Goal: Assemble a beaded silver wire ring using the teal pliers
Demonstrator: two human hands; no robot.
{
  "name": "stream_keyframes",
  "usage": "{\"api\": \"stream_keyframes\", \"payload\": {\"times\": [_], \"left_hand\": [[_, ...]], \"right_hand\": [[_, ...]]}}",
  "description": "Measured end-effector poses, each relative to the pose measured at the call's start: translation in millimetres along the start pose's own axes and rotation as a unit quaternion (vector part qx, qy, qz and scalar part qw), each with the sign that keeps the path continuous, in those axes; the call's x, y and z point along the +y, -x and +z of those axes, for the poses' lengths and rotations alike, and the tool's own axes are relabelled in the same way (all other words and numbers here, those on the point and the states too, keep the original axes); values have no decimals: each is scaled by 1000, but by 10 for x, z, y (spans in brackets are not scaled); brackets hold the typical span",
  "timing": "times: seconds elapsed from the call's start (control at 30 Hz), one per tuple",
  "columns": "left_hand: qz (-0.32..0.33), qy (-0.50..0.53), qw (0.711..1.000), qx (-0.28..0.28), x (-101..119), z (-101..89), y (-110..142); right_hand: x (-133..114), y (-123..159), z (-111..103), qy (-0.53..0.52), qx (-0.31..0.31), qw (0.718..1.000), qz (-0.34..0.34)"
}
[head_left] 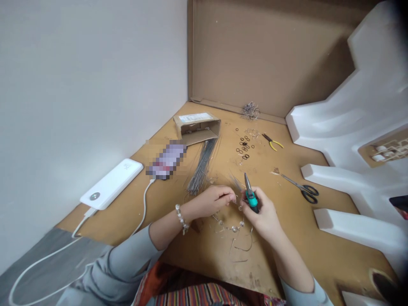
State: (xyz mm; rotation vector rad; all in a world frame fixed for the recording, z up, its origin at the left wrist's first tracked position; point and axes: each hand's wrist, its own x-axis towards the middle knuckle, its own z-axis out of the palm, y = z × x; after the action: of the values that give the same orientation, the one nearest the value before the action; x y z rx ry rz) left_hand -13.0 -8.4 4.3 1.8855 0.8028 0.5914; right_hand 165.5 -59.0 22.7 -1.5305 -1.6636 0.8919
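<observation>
My left hand (219, 196), wearing a clear-bead bracelet (181, 217) at the wrist, has its thumb and forefinger pinched on a thin wire of a beaded chain. Clear round beads (235, 228) on this chain loop down just in front of the hands, over the table. My right hand (263, 212) is closed around needle-nose pliers (251, 197) with teal and black handles, their grey jaws pointing away from me. Its fingertips are close to the wire, but whether they touch it is hard to see. Loose wire pieces (244, 247) lie nearer my body.
A bundle of grey wires (200, 172) extends from an open cardboard box (199, 134). Beyond the hands lie black rings (245, 146), yellow-handled pliers (273, 142) and a wire tangle (251, 111). Scissors (302, 187) and white foam (338, 176) are right; a power bank (111, 182) and phone (167, 159) left.
</observation>
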Motion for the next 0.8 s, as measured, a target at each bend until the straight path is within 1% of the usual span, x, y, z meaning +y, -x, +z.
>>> {"api": "stream_keyframes", "payload": {"times": [0.1,0.2,0.27,0.37,0.47,0.6,0.7,0.8], "left_hand": [[21,-22,1000,3,-4,-3,5],[33,-41,999,-2,6,-1,14],[36,-50,998,-7,18,2,20],[38,-51,998,-11,31,5,22],[35,-40,999,-11,37,4,18],[12,-16,1000,-16,37,-4,11],[-5,-4,1000,-25,19,-5,15],[-5,-12,999,-35,3,7,23]], "right_hand": [[15,5,10,11,0,1000,-3],[32,-3,30,11,15,1000,-13],[40,-12,41,-6,29,999,-15],[44,-24,43,-38,35,999,-4],[42,-35,33,-45,32,998,5],[46,-47,20,-67,23,997,8],[48,-45,23,-73,9,997,12],[32,-35,26,-62,-10,998,18]]}}
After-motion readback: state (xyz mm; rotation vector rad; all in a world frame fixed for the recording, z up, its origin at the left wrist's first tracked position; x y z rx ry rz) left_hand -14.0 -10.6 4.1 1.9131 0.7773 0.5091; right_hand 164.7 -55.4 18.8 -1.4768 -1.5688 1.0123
